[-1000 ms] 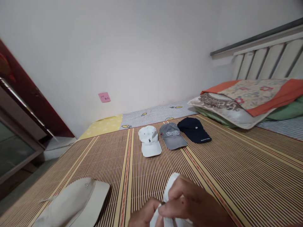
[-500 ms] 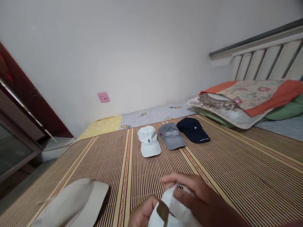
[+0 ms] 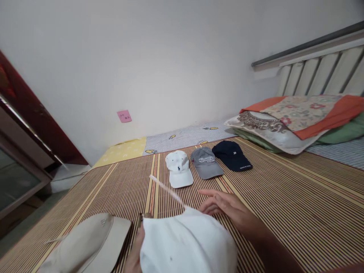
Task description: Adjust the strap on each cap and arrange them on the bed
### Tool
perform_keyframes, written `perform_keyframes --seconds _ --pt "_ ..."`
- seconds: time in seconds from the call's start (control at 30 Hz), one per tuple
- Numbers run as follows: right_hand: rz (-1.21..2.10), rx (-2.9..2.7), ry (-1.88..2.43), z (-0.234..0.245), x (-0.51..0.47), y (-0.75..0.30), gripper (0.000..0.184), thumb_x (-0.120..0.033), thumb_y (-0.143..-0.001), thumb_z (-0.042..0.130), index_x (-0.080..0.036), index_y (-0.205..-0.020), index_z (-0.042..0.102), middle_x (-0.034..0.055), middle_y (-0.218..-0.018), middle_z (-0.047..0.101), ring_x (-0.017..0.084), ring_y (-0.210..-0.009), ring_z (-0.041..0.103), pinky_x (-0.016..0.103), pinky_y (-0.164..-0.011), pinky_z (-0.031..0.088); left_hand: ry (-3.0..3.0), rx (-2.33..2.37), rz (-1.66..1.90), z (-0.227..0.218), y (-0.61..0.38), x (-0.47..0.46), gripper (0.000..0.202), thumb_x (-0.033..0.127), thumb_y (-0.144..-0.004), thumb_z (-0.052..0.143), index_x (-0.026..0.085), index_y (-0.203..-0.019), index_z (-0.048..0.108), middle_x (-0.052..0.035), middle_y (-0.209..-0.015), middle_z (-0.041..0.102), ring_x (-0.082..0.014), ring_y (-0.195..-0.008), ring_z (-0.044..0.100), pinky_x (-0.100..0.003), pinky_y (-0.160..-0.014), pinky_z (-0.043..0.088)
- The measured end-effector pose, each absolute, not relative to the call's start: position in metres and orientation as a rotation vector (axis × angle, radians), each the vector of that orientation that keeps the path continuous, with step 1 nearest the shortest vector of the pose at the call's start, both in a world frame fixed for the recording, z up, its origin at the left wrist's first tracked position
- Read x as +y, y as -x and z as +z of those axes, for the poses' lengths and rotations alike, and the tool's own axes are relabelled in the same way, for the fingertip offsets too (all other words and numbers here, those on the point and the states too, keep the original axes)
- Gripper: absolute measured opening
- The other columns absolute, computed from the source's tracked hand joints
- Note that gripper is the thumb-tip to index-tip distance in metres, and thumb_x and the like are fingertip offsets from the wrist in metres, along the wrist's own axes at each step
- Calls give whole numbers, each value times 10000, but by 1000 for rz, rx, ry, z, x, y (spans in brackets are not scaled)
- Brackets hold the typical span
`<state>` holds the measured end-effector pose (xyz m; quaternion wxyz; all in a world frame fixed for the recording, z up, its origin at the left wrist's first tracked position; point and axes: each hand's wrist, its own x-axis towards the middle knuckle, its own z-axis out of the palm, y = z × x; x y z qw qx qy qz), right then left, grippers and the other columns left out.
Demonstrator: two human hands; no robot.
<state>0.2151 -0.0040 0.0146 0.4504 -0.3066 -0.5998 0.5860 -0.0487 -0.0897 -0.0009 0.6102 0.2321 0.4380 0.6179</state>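
A white cap (image 3: pixel 189 242) is close in front of me at the bottom of the view, its crown turned up. A thin white strap (image 3: pixel 167 190) sticks out loose from it towards the far left. My left hand (image 3: pixel 136 252), partly hidden by the cap, grips its left edge, where a small metal buckle (image 3: pixel 141 218) shows. My right hand (image 3: pixel 224 207) is at the cap's far right side with its fingers stretched out; whether it touches the fabric I cannot tell. To the left, a beige cap (image 3: pixel 85 242) lies on the striped mat (image 3: pixel 136 197).
Farther back on the mat lie another white cap (image 3: pixel 179 170), a grey cap (image 3: pixel 206 163) and a navy cap (image 3: pixel 231 155) in a row. Pillows (image 3: pixel 284 129) are stacked at the right by a radiator (image 3: pixel 318 74). A pink note (image 3: pixel 124 116) is on the wall.
The cap in my hands has turned and opened out, showing its crown. Its strap now extends free. My right hand has let go and its fingers have straightened; my left hand has moved left.
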Motion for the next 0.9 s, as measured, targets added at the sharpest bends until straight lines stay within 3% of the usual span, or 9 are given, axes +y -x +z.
perform_keyframes --seconds 0.17,0.37,0.5,0.57,0.7,0.9 --pt "1562 -1629 837 -4 3 -202 609 -699 -961 476 -201 -1192 741 114 -1067 772 272 -1028 705 418 -910 534 -483 834 1331 8 59 -81 559 578 -872 636 223 -1301 688 -138 -1237 744 -369 -1350 548 -523 -1127 434" --pt "1826 -1346 563 -9 1 -180 553 -572 -835 752 -192 -1234 709 105 -1115 782 291 -1007 731 399 -904 532 -469 737 1290 22 33 -65 712 752 -839 523 199 -1244 715 -165 -1301 709 -374 -1424 465 -552 -1153 381" --pt "1769 -1027 619 -6 3 -179 537 -502 -801 813 -187 -1222 705 129 -1159 778 304 -1010 744 417 -926 545 -491 754 1314 15 20 -65 663 772 -817 566 253 -1192 738 -137 -1254 739 -380 -1359 539 -531 -1118 426" --pt "1682 -928 665 -5 7 -184 565 -498 -776 834 -184 -1226 701 135 -1143 784 328 -1029 741 445 -941 552 -572 808 1248 8 15 -69 599 652 -823 677 219 -1235 715 -161 -1194 759 -386 -1255 625 -521 -1071 473" --pt "1552 -735 719 -7 17 -196 569 -453 -731 876 -208 -1212 700 105 -1125 793 344 -1094 723 456 -986 550 -894 887 1058 -2 8 -73 683 452 -724 861 130 -1293 661 -216 -1160 760 -390 -1077 706 -503 -957 543" --pt "1391 -756 813 -15 25 -210 485 -498 -777 825 -257 -1181 706 103 -1272 738 330 -1255 639 462 -1075 504 -1030 1121 1165 -5 22 -61 601 498 -800 784 117 -1253 675 -169 -1113 781 -328 -982 721 -400 -842 554"
